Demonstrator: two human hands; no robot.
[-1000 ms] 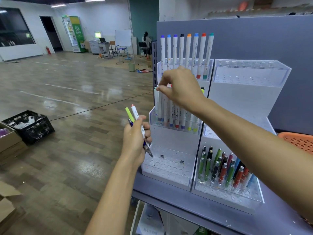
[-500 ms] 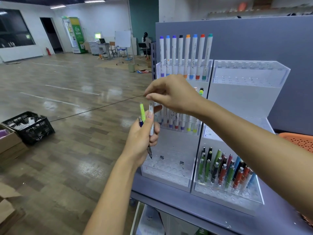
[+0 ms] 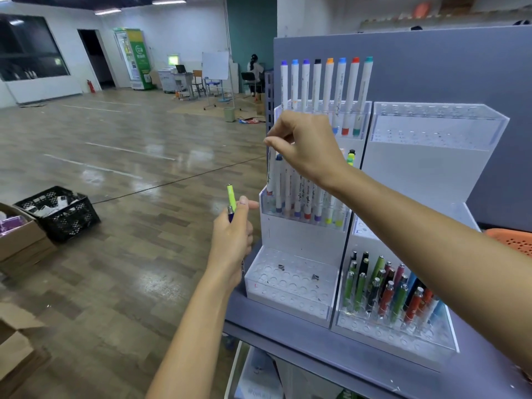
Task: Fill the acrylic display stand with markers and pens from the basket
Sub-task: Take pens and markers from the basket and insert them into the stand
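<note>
The acrylic display stand sits on a grey shelf, its upper tiers lined with white markers standing upright. At the left end of the middle tier, the right hand pinches the top of one white marker between thumb and forefinger, the marker's lower end down in the tier. Just left of the stand, the left hand grips two pens upright: a green pen and a blue pen. An orange basket shows at the right edge.
</note>
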